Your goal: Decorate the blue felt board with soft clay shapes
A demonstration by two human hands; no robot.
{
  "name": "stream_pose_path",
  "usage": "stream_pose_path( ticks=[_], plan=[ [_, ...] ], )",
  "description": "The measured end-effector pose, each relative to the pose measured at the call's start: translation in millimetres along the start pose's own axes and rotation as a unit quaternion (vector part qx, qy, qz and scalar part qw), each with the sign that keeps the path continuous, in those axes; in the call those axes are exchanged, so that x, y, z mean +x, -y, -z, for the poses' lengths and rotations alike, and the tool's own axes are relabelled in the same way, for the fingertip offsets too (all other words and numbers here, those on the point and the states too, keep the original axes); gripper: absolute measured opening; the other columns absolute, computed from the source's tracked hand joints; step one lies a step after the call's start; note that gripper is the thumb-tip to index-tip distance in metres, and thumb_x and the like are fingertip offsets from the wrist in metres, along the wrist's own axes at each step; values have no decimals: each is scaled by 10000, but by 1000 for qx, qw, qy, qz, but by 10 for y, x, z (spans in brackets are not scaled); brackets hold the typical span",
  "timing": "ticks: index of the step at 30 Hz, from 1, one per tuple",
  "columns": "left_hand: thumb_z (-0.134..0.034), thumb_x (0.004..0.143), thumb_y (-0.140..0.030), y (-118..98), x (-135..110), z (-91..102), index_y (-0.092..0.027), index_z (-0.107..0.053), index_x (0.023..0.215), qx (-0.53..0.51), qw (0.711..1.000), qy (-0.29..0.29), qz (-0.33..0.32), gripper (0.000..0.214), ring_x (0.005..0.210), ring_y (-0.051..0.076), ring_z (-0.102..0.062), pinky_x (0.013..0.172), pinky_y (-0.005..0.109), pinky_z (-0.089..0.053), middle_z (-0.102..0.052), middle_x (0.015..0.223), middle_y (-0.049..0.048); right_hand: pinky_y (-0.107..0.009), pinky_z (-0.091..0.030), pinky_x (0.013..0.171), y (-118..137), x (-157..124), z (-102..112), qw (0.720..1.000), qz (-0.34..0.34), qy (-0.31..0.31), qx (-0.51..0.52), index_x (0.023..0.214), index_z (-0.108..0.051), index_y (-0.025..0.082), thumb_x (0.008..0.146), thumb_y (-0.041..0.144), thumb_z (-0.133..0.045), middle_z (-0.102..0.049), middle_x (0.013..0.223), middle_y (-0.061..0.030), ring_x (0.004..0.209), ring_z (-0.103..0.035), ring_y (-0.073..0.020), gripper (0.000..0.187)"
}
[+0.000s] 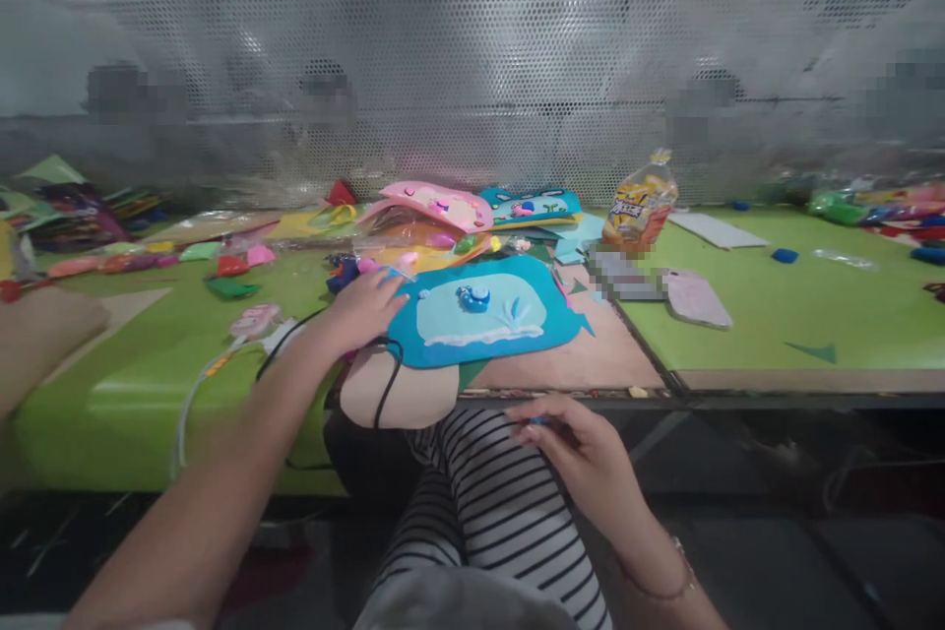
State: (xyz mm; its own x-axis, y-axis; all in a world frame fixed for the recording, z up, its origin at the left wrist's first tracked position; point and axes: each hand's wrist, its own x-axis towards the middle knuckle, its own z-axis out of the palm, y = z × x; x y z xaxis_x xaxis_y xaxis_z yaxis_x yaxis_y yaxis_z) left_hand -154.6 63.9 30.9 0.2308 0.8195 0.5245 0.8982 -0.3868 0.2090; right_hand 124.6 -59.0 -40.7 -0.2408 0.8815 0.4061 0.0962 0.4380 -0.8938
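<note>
A blue foam piece (376, 303) shaped like a whale lies on the table in front of me. Its pale blue centre bears a small blue snail-like figure (473, 297), a light blue plant shape and a white wavy strip. My left hand (363, 308) reaches over the piece's left end, fingers stretched toward small pink and dark blue lumps (344, 272); its fingertips are slightly blurred. Above my lap, my right hand (580, 441) pinches a small blue lump of clay (536, 421), mostly hidden by the fingers. A beige rounded piece (399, 392) with a black cord sticks out below the foam.
Behind lie a pink decorated foam piece (435, 202) and another blue one (535, 207). A snack bag (641, 202) stands right of them, near a phone (698, 297). Clay packs (118, 262) and a white cable (193, 394) are at left, beside another person's arm (55, 335). A perforated metal screen (472, 69) closes the back.
</note>
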Motion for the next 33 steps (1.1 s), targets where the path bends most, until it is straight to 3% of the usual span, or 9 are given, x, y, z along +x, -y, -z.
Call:
stream_pose_path(
  ticks=[3, 5, 7, 10, 13, 20, 24, 27, 33],
  plan=[
    [-328, 942, -410, -402, -366, -116, -128, -431, 1331, -79, 997, -9, 20, 491, 1324, 262, -344, 1100, 449, -255, -406, 1418, 136, -230, -537, 540, 15, 50, 14, 993, 75, -63, -66, 814, -671, 210, 812, 232, -655, -704, 717, -22, 616, -657, -145, 28],
    [-220, 981, -409, -795, -607, -222, -167, -313, 1409, -168, 985, -6, 33, 500, 1328, 206, -356, 1085, 377, -314, -379, 1444, 104, -259, -562, 609, 10, 85, -33, 981, 140, -87, -106, 873, -690, 223, 831, 193, -630, -720, 754, -27, 680, -674, -158, 78],
    [-235, 977, -455, -1186, -777, -342, -179, -349, 1383, -529, 844, -8, 82, 503, 1324, 214, -372, 1088, 374, -314, -403, 1431, 108, -308, -571, 769, -22, 107, -130, 964, 207, -92, -137, 1040, -670, 236, 878, 132, -543, -727, 944, -49, 869, -683, -174, 230],
    [-185, 949, -564, -1574, -860, -465, -163, -460, 1295, -791, 587, -49, 167, 597, 1300, 252, -412, 1102, 410, -284, -466, 1383, 135, -356, -470, 1002, -92, 84, -315, 934, 290, -42, -202, 1339, -471, 231, 905, 53, -405, -589, 1282, -69, 1208, -531, -168, 473],
    [-196, 939, -578, -1632, -824, -468, -147, -498, 1283, -856, 477, -81, 182, 629, 1312, 257, -396, 1123, 410, -234, -479, 1372, 145, -414, -322, 1118, -84, -23, -456, 921, 294, 59, -248, 1468, -224, 191, 904, 50, -311, -407, 1447, -83, 1363, -328, -166, 588],
    [-121, 918, -625, -1452, -891, -356, -167, -503, 1306, -880, 419, -152, 166, 711, 1371, 218, -291, 1134, 386, -199, -428, 1418, 119, -484, -59, 1164, 169, -130, -494, 884, 262, 232, -310, 1485, -86, 78, 944, 345, -320, -178, 1537, -103, 1432, -92, -220, 647],
    [-219, 902, -637, -1432, -965, -313, -176, -443, 1360, -893, 362, -109, 245, 687, 1369, 230, -295, 1146, 407, -146, -417, 1426, 113, -508, 45, 1146, 214, 8, -456, 885, 196, 204, -369, 1483, -111, 78, 950, 506, -272, -152, 1539, -114, 1434, -79, -231, 702],
    [-197, 895, -639, -1360, -967, -302, -177, -330, 1427, -896, 320, -100, 292, 717, 1359, 232, -317, 1147, 428, -114, -406, 1430, 130, -460, 53, 1158, 257, 35, -450, 864, 222, 252, -374, 1481, -131, 84, 933, 560, -280, -171, 1538, -94, 1435, -73, -210, 742],
    [-168, 913, -614, -1328, -995, -281, -156, -253, 1461, -906, 293, -69, 297, 720, 1364, 235, -306, 1150, 422, -81, -397, 1436, 138, -468, 46, 1158, 284, 28, -434, 851, 246, 265, -381, 1473, -159, 61, 930, 573, -269, -230, 1519, -123, 1428, -122, -223, 754]
  ],
)
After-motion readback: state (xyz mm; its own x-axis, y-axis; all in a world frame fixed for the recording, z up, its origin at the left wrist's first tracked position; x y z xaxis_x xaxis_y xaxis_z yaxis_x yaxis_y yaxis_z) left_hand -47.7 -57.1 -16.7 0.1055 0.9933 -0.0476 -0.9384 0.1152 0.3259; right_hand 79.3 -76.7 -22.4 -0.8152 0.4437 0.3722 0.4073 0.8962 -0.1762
